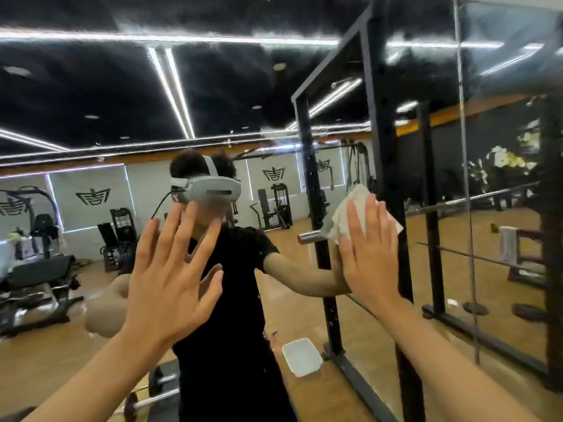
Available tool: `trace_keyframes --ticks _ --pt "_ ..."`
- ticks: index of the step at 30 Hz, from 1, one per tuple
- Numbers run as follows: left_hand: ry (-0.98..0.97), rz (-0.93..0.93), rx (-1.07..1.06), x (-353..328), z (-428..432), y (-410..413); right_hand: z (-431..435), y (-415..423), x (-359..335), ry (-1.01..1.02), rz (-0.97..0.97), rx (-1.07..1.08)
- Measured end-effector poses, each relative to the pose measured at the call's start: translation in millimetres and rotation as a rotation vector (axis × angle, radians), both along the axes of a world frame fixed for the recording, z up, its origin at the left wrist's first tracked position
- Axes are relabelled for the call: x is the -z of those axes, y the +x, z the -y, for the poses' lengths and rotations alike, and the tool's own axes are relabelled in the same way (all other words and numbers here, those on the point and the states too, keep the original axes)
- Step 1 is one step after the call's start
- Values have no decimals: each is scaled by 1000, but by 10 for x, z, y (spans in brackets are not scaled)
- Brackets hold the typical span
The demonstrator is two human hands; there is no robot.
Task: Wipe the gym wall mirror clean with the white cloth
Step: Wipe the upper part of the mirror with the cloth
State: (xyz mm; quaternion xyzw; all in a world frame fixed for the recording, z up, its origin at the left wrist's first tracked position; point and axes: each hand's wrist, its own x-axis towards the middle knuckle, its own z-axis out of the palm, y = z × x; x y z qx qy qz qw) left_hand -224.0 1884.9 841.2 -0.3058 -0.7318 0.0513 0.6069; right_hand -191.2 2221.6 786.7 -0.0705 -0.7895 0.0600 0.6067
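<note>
The gym wall mirror fills the view in front of me and reflects the room and a person in black. My right hand lies flat with straight fingers on the white cloth and presses it against the glass, right of centre at about head height. The crumpled cloth sticks out above and beside my fingers. My left hand is raised in front of the mirror with spread, straight fingers and holds nothing; whether it touches the glass I cannot tell.
A black steel rack upright stands just right of my right hand, with a chrome peg next to the cloth. A white tub sits on the wooden floor below. A barbell lies at lower left. A mirror seam runs vertically at the right.
</note>
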Motion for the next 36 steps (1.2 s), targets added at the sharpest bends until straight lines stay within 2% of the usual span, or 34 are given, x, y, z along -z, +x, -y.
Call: trace_keyframes --ticks 2,5,7,8,10,13,16,18,21,23,25,29,32,34,36 --pt "-20 -23 -45 13 39 -57 -286 -11 -216 -119 -57 -31" --pt "-23 -63 -94 36 5 -106 -480 -54 -918 -512 -185 25" --pt "-20 -74 -96 50 -5 -131 -286 -75 -1359 -565 -205 34" --pt "-19 -76 -92 58 -9 -139 -104 -75 -1499 -521 -218 29" --pt "-14 -79 -84 71 -2 -155 384 -153 -1575 -307 -215 -5" --pt "-9 -85 -69 85 4 -158 1002 -217 -1266 67 -100 -104" --pt "-9 -80 -61 87 21 -151 774 -140 -907 372 2 -146" --pt "-5 -79 -65 90 12 -146 275 -86 -876 400 16 -103" --pt "0 -89 -85 100 -18 -150 -361 -65 -1169 115 -24 12" --pt "-5 -91 -96 101 -24 -155 -395 -81 -1490 -44 -84 66" --pt "-9 -83 -103 99 -21 -159 -88 -132 -1824 -81 -113 52" --pt "-7 -76 -100 101 -10 -143 963 -205 -2215 159 -154 -46" --pt "-6 -79 -97 95 21 -142 1567 -271 -2064 384 -126 -118" --pt "-8 -84 -88 94 31 -139 1599 -279 -1892 583 -74 -148" --pt "-9 -91 -90 95 35 -143 1252 -222 -1783 755 -4 -143"
